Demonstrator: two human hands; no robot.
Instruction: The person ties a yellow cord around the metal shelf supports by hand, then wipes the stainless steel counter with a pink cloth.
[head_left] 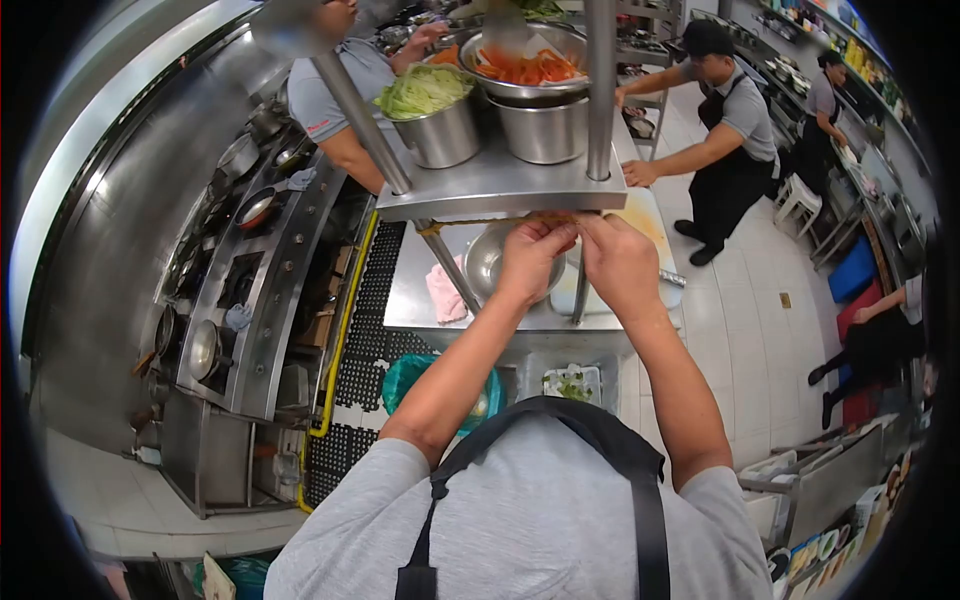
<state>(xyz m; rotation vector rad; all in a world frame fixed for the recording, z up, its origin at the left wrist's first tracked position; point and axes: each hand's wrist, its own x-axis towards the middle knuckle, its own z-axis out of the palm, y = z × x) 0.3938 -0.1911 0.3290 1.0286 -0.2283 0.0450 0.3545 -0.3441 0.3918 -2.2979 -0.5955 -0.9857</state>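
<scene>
Just below the front edge of the steel shelf (500, 200), a thin yellow-brown string (475, 224) runs across from the left post (450, 262). My left hand (538, 258) pinches it near the right post, fingers closed. Close beside it, my right hand (620, 262) has its fingertips pressed together on the string's right end; the exact grip is partly hidden. Behind my left hand sits a round steel bowl (484, 262) on the counter (412, 295). A pink cloth (445, 293) lies to the left of the bowl.
The shelf bears a pot of shredded green vegetable (440, 135) and a bowl of orange strips (540, 90). A stove (255, 290) stands left. A green-lined bin (400, 380) and a plastic tub (607, 385) are below. Co-workers (735, 130) stand nearby.
</scene>
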